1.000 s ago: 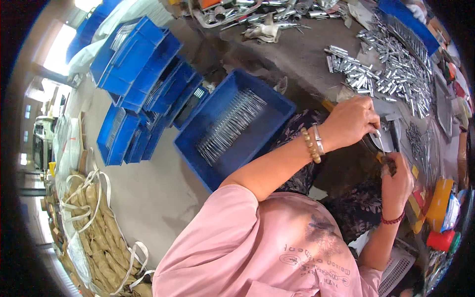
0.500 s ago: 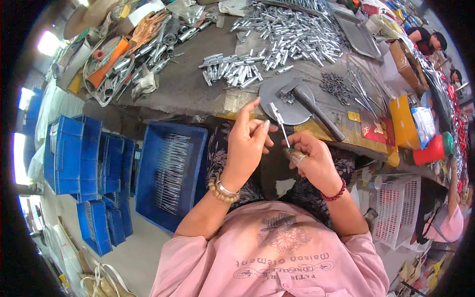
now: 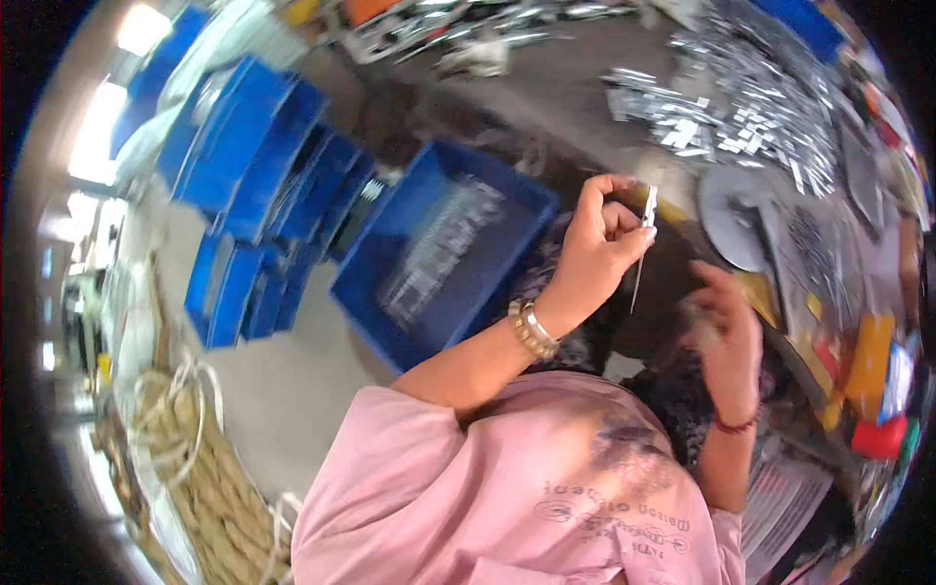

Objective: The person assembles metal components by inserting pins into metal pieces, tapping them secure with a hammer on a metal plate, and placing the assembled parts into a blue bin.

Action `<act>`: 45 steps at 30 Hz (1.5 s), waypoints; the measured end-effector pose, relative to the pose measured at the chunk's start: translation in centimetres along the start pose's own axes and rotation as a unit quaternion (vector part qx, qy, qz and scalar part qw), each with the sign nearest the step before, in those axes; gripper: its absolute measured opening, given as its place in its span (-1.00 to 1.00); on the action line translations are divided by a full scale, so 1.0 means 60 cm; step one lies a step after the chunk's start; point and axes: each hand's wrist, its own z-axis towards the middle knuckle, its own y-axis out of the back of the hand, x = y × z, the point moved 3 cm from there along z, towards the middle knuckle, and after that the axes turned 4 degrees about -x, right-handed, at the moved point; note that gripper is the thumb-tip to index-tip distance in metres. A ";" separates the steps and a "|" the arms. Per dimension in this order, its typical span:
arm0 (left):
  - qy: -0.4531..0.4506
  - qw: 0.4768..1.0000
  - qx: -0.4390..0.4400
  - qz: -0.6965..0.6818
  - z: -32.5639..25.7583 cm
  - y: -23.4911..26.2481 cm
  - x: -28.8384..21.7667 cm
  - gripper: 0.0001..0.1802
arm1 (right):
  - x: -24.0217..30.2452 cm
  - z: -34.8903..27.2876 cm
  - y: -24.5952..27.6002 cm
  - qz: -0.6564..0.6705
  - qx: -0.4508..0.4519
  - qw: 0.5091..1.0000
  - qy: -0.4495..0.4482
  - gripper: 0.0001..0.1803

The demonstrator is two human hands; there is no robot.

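Note:
My left hand is closed on a thin metal rod with a thicker silvery sleeve at its upper end. Thumb and fingertips pinch the sleeve, and the bare shaft points down toward my lap. To the right, my right hand is apart from the rod, its fingers stretched and blurred by motion, with nothing visible in them. Left of my left hand stands a blue bin holding several similar rods in a row. Beyond my right hand, a round grey metal plate lies on the bench with a hammer across its edge.
A heap of short metal tubes covers the far bench. Stacked blue bins stand at the left above a woven sack. At the right are a yellow box, a red container and a pale plastic crate.
The view has swung left. The rod has passed from my right hand into my left hand's pinch, and my right hand has come away from it.

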 end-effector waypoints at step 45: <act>-0.335 0.820 0.093 0.456 0.150 -0.051 -0.117 -0.73 | -0.030 0.017 0.048 0.151 -0.034 0.988 0.004 -0.56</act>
